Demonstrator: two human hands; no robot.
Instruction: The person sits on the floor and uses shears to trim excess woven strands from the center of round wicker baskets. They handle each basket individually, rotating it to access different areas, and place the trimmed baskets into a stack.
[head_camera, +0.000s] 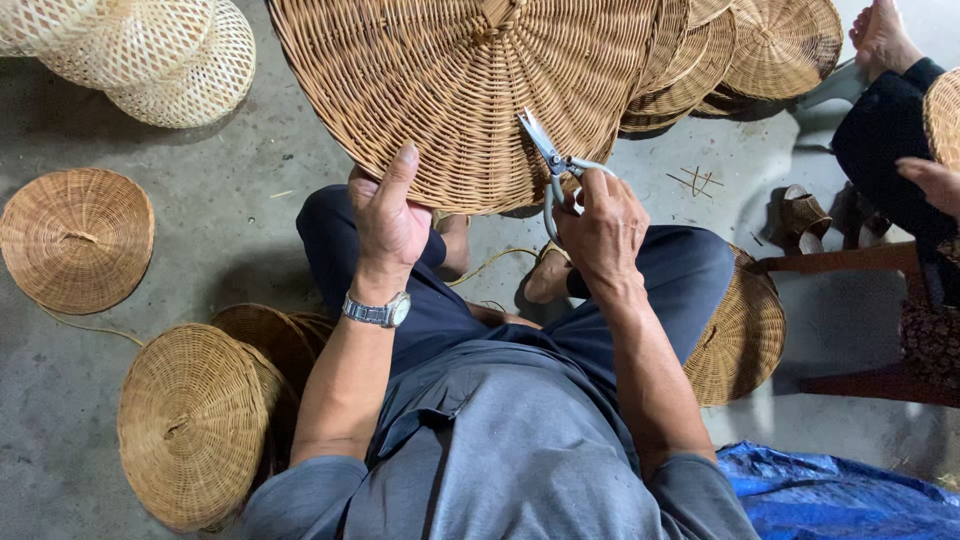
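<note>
While hands work, woven lids (190, 425) crowd around.

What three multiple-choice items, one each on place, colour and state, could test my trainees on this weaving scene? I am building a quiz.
1. Where does the left hand grip the large round woven rattan tray?
A. its near rim
B. its centre
C. its far rim

2. What colour is the crumpled plastic sheet on the floor?
A. green
B. blue
C. red

3. How are the metal scissors in the right hand?
A. lying on the floor
B. held, blades at the tray's edge
C. tucked in a pocket

Answers: A, the thumb lies over the near rim; B, the sheet is plainly blue; B, the fingers hold the handles.
</note>
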